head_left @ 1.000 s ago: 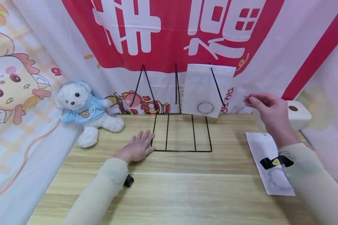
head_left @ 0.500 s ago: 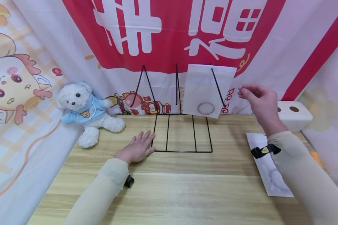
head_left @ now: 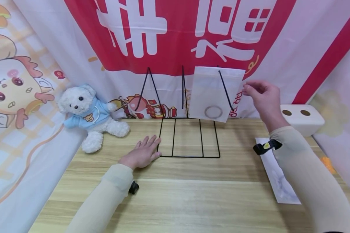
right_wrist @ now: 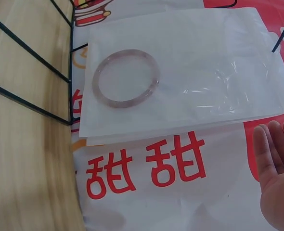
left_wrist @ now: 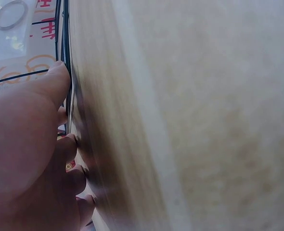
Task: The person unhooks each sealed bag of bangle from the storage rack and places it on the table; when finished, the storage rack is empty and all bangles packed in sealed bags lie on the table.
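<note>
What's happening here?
A person's left hand rests palm down against the left side of a black wire rack's base, on a wooden table. One packet showing a ring hangs from the rack's right-hand prong. The right hand is at that packet's edge; contact is unclear. Another packet lies on the table, partly hidden by the right forearm.

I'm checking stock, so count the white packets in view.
2 visible: one packet hangs on the black wire rack; another packet lies on the table, partly hidden by the right sleeve. The hanging one shows a doubled edge, so a third may be behind it.
</note>
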`<move>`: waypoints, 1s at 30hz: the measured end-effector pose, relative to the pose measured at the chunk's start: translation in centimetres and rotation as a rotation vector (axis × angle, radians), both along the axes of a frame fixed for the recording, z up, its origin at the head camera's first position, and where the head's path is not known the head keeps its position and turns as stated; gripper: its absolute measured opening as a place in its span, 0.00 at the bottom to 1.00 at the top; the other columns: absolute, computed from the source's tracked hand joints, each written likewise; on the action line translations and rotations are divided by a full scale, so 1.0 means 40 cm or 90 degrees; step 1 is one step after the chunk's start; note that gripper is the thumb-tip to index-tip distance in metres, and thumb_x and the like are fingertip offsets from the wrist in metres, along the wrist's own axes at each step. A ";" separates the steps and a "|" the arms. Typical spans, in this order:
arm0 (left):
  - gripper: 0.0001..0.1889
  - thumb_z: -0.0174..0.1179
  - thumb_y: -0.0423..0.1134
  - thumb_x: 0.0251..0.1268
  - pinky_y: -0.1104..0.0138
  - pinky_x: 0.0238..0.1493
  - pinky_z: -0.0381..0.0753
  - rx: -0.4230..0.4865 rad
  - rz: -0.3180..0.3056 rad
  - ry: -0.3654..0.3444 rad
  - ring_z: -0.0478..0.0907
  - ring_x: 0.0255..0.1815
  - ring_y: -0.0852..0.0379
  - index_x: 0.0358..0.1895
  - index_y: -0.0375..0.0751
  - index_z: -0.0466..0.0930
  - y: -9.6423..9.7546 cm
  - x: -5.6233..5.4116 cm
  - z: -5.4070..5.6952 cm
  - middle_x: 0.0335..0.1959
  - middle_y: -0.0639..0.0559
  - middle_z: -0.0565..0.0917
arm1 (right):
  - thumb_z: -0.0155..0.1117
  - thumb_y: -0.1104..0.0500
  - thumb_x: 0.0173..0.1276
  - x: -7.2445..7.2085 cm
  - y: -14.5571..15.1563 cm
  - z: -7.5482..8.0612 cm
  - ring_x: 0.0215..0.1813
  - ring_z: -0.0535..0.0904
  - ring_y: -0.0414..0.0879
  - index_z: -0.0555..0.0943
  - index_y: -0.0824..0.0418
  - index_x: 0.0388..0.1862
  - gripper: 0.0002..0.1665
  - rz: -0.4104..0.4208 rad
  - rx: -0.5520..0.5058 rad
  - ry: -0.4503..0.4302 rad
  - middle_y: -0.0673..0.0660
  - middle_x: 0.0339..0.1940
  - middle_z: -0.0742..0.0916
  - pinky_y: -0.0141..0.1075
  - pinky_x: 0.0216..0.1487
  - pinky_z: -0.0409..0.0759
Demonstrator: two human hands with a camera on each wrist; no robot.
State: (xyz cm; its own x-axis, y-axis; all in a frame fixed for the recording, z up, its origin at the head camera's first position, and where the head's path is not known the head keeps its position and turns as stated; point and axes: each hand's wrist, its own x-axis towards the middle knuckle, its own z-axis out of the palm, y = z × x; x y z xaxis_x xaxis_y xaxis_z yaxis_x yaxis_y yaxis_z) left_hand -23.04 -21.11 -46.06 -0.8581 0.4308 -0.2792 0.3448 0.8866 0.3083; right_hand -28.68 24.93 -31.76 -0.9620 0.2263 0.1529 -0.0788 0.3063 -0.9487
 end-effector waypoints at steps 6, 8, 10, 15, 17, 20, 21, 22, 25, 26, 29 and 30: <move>0.38 0.43 0.57 0.90 0.31 0.88 0.38 0.001 0.001 0.002 0.37 0.91 0.30 0.91 0.45 0.44 -0.001 0.003 0.002 0.92 0.39 0.43 | 0.69 0.37 0.76 -0.024 -0.012 0.013 0.61 0.85 0.42 0.85 0.45 0.70 0.29 0.000 -0.012 0.002 0.46 0.62 0.88 0.43 0.77 0.79; 0.38 0.43 0.57 0.90 0.31 0.88 0.39 0.002 0.001 0.003 0.37 0.91 0.30 0.91 0.45 0.44 -0.001 0.004 0.003 0.92 0.39 0.43 | 0.70 0.38 0.76 -0.031 -0.016 0.016 0.61 0.85 0.42 0.86 0.46 0.69 0.28 -0.001 -0.025 0.004 0.46 0.60 0.88 0.42 0.76 0.79; 0.37 0.42 0.57 0.90 0.31 0.88 0.39 0.002 0.001 0.003 0.37 0.91 0.30 0.91 0.45 0.44 0.000 0.004 0.003 0.92 0.39 0.43 | 0.71 0.38 0.75 -0.036 -0.021 0.018 0.60 0.85 0.42 0.86 0.45 0.68 0.27 -0.007 -0.031 0.007 0.45 0.60 0.88 0.41 0.74 0.81; 0.37 0.42 0.57 0.91 0.31 0.88 0.39 -0.002 0.001 0.002 0.37 0.91 0.30 0.91 0.45 0.44 0.002 0.005 0.004 0.92 0.39 0.43 | 0.72 0.38 0.73 -0.039 -0.037 0.016 0.60 0.84 0.42 0.86 0.45 0.66 0.27 -0.026 -0.045 0.010 0.45 0.60 0.87 0.37 0.70 0.83; 0.37 0.43 0.56 0.91 0.32 0.88 0.39 -0.005 0.003 0.001 0.37 0.91 0.30 0.91 0.45 0.44 0.002 0.005 0.006 0.92 0.39 0.43 | 0.72 0.38 0.74 -0.040 -0.041 0.015 0.60 0.84 0.42 0.86 0.46 0.66 0.26 -0.032 -0.052 0.015 0.46 0.60 0.87 0.36 0.71 0.83; 0.37 0.42 0.56 0.91 0.32 0.88 0.39 -0.007 0.003 0.000 0.37 0.91 0.30 0.91 0.45 0.44 0.002 0.005 0.007 0.92 0.39 0.43 | 0.72 0.40 0.74 -0.043 -0.046 0.012 0.60 0.84 0.41 0.86 0.47 0.65 0.25 -0.039 -0.063 0.024 0.45 0.59 0.87 0.36 0.71 0.83; 0.37 0.42 0.56 0.91 0.32 0.88 0.39 -0.008 0.003 -0.001 0.37 0.92 0.30 0.91 0.45 0.44 0.002 0.005 0.007 0.92 0.39 0.42 | 0.72 0.41 0.75 -0.044 -0.047 0.011 0.59 0.85 0.41 0.86 0.47 0.65 0.25 -0.042 -0.067 0.027 0.45 0.58 0.87 0.36 0.71 0.83; 0.37 0.43 0.56 0.91 0.32 0.88 0.39 -0.008 0.003 -0.002 0.37 0.92 0.30 0.91 0.45 0.44 0.002 0.005 0.008 0.92 0.39 0.42 | 0.72 0.41 0.75 -0.045 -0.047 0.010 0.59 0.85 0.41 0.87 0.47 0.65 0.24 -0.045 -0.069 0.030 0.45 0.57 0.87 0.36 0.71 0.83; 0.38 0.43 0.56 0.90 0.32 0.88 0.39 -0.006 0.000 -0.004 0.37 0.92 0.30 0.91 0.45 0.44 0.002 0.005 0.008 0.92 0.39 0.42 | 0.71 0.41 0.76 -0.046 -0.050 0.008 0.58 0.86 0.40 0.87 0.48 0.65 0.23 -0.056 -0.072 0.036 0.45 0.57 0.87 0.38 0.72 0.83; 0.38 0.43 0.56 0.90 0.32 0.88 0.39 -0.006 -0.001 -0.006 0.36 0.92 0.30 0.91 0.45 0.44 0.003 0.005 0.008 0.92 0.39 0.42 | 0.71 0.41 0.76 -0.046 -0.051 0.008 0.57 0.86 0.40 0.87 0.48 0.64 0.23 -0.058 -0.080 0.037 0.45 0.57 0.87 0.38 0.73 0.83; 0.38 0.43 0.56 0.90 0.31 0.88 0.39 -0.001 -0.001 -0.011 0.36 0.91 0.30 0.91 0.45 0.44 0.003 0.004 0.008 0.92 0.38 0.42 | 0.73 0.41 0.75 -0.047 -0.053 0.008 0.57 0.86 0.41 0.87 0.47 0.63 0.23 -0.064 -0.103 0.044 0.45 0.57 0.88 0.39 0.74 0.82; 0.38 0.43 0.56 0.90 0.31 0.88 0.39 0.000 -0.001 -0.011 0.36 0.91 0.30 0.91 0.44 0.44 0.003 0.003 0.008 0.92 0.38 0.42 | 0.73 0.41 0.74 -0.046 -0.054 0.007 0.57 0.86 0.41 0.87 0.48 0.63 0.23 -0.065 -0.111 0.046 0.46 0.58 0.88 0.39 0.75 0.82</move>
State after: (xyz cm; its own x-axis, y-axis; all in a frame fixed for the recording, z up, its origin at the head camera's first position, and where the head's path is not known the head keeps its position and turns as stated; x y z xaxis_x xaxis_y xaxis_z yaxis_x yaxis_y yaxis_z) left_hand -22.92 -20.99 -45.76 -0.8528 0.4315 -0.2942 0.3403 0.8864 0.3139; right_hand -30.54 22.77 -31.48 -0.9202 0.3519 0.1712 -0.1260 0.1477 -0.9810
